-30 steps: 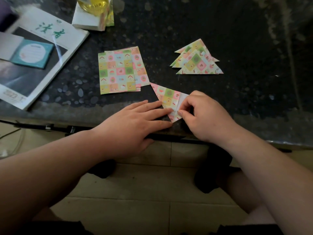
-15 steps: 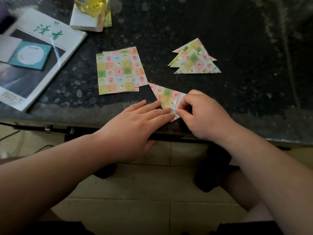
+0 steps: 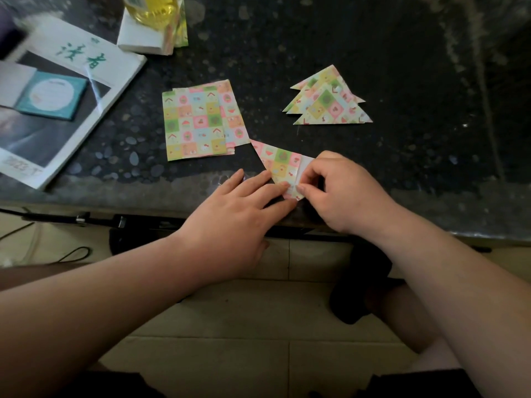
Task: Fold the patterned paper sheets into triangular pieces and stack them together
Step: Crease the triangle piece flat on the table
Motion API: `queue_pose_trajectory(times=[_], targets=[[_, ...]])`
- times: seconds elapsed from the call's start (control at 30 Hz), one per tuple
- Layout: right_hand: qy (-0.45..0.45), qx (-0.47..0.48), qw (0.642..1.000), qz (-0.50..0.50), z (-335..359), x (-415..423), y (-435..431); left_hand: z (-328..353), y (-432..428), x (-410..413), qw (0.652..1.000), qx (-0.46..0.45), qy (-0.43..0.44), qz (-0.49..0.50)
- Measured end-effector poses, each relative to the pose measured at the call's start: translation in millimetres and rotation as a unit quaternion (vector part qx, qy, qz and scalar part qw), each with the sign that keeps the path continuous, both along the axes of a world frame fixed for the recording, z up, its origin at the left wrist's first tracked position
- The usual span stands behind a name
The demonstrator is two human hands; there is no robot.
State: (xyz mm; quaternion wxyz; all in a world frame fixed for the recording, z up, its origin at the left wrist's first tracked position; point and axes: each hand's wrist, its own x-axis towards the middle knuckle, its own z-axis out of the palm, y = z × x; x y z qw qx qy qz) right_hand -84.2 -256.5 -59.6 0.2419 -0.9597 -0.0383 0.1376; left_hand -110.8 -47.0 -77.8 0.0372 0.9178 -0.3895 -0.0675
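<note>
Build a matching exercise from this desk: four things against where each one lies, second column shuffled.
1. stack of flat checked paper sheets
2. pile of folded checked paper triangles
3. half-folded checked paper sheet
4. white magazine with green characters

A. farthest left
B. pinched by the right hand
C. between magazine and triangles
D. farthest right

Pairs: 1-C, 2-D, 3-B, 4-A

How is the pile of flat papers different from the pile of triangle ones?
The flat sheets are unfolded rectangles; the triangle stack is folded into pointed shapes. The flat sheets lie nearly squared up, while the triangle stack is staggered, tips peeking out. The flat sheets sit nearer the magazine than the triangle stack. Both share the same pastel checkered pattern and lie on the dark table.
</note>
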Motion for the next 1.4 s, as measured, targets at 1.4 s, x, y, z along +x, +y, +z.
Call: queue_pose_trajectory(times=[1.4], targets=[[0.047, -0.031, 0.998, -0.021, 10.6, 4.8, -2.3, -0.3, -26.7, -24.8, 0.999, 0.027, 0.001, 0.037]])
